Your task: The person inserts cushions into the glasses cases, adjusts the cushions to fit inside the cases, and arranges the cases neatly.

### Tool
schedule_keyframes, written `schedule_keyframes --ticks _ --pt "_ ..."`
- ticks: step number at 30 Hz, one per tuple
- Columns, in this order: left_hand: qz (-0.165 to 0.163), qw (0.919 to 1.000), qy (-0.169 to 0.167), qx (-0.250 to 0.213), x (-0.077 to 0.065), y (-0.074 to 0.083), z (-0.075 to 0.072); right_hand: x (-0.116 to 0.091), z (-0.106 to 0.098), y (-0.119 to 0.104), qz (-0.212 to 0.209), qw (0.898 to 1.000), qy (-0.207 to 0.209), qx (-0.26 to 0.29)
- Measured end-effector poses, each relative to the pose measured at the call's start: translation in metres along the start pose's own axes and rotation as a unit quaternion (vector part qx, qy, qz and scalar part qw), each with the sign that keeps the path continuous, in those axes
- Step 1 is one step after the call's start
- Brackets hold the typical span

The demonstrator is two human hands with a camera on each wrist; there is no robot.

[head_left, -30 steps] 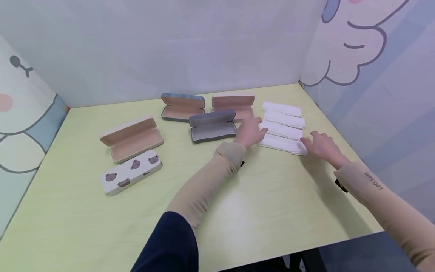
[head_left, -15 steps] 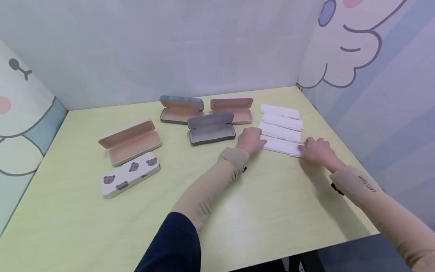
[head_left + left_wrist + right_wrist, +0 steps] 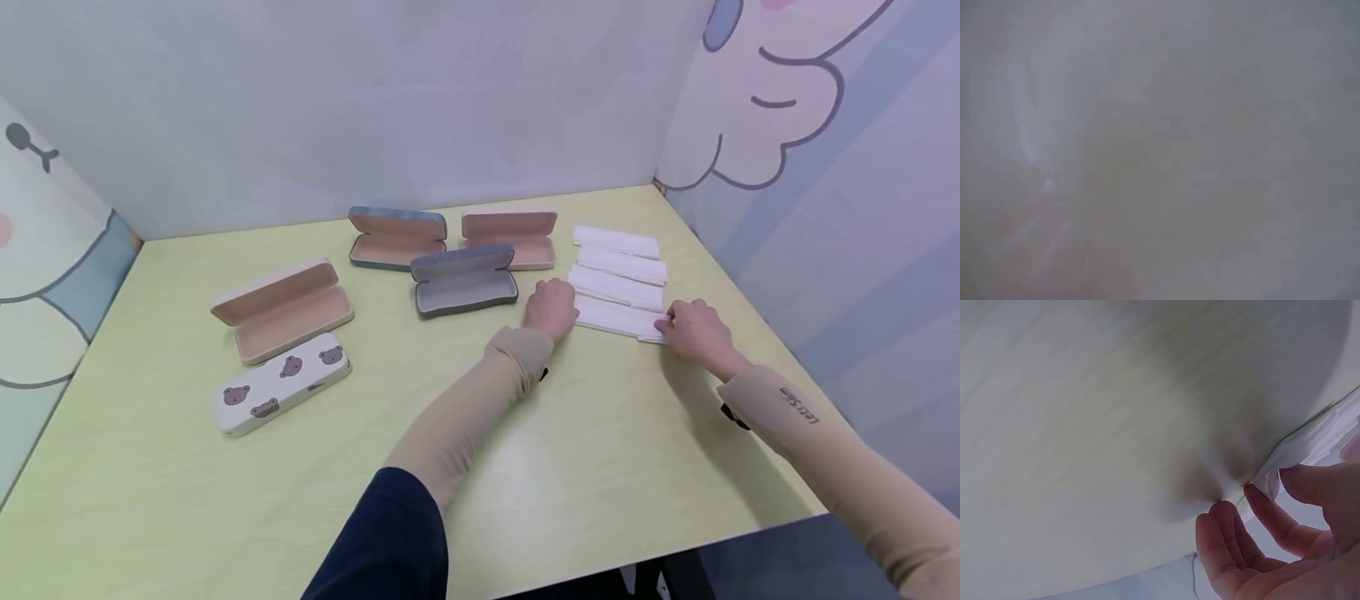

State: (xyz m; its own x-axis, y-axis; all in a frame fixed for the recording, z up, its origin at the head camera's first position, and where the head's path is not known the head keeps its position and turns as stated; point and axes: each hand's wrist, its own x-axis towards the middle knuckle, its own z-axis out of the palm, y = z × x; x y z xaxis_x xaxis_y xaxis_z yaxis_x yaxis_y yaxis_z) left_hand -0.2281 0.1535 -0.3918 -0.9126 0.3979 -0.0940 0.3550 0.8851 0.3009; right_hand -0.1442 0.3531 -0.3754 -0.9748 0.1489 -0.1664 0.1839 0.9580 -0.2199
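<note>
The right hand [image 3: 699, 332] is pinching the near cloth [image 3: 609, 317] between both hands; the left hand [image 3: 552, 310], I cannot tell. Beyond, three cloths [image 3: 617, 242] are lying unheld; leftward, four open cases [image 3: 467, 292] are holding none, beside one closed case [image 3: 281, 385].

Pale table [image 3: 555, 483], five cases [image 3: 467, 290], white strips [image 3: 617, 287]

Pale yellow table [image 3: 187, 500], plain back wall [image 3: 375, 117], cartoon-printed side walls [image 3: 862, 217] (both pastel)
</note>
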Motion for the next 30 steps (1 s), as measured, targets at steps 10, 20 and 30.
schedule_keyframes --ticks 10,20,30 --pt "-0.023 0.9938 0.006 -0.108 0.001 0.000 0.001 0.002 -0.002 -0.002 -0.013 1.000 -0.008 0.017" --pt "-0.017 0.9858 0.029 -0.164 -0.001 -0.010 -0.012 0.004 -0.022 -0.005 -0.024 0.999 -0.006 0.027" --pt "0.026 0.9771 0.065 -0.201 -0.011 -0.026 -0.053 0.013 -0.040 -0.025 -0.087 0.994 0.060 0.037"
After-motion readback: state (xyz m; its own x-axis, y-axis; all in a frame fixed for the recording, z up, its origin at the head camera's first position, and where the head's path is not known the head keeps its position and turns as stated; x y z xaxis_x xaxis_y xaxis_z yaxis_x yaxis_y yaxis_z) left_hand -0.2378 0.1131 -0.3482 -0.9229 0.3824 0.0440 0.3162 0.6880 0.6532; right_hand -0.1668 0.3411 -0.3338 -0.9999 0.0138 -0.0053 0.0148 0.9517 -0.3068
